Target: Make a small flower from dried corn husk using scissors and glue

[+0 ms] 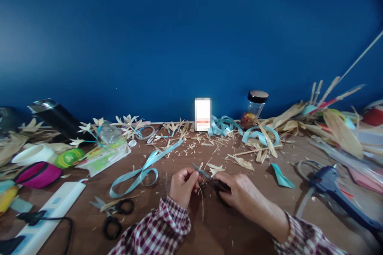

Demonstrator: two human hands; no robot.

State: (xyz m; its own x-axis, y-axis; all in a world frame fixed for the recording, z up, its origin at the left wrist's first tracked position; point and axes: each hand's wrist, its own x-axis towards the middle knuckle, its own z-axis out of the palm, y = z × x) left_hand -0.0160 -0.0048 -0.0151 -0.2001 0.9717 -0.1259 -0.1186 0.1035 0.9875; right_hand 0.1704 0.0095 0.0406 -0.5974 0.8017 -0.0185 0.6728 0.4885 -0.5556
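Note:
My right hand (243,192) is wrapped round the black handles of a pair of scissors (206,174), whose blades point left toward my other fingers. Thumb and forefinger of my left hand (183,183) are pinched on a thin dried husk strip (202,203), its tail hanging down over the table. The scissor blades are right beside those fingertips; whether they touch the strip I cannot tell. Behind the hands lies a pale husk piece (216,169). A light blue ribbon (136,181) curls on the table to the left of them.
A second pair of scissors (112,215) lies at lower left, near a white power strip (54,211). A blue glue gun (332,187) rests on the right. Husk scraps litter the brown table (167,167). At the back stand a black-lidded jar (254,107) and a blurred white box (202,113).

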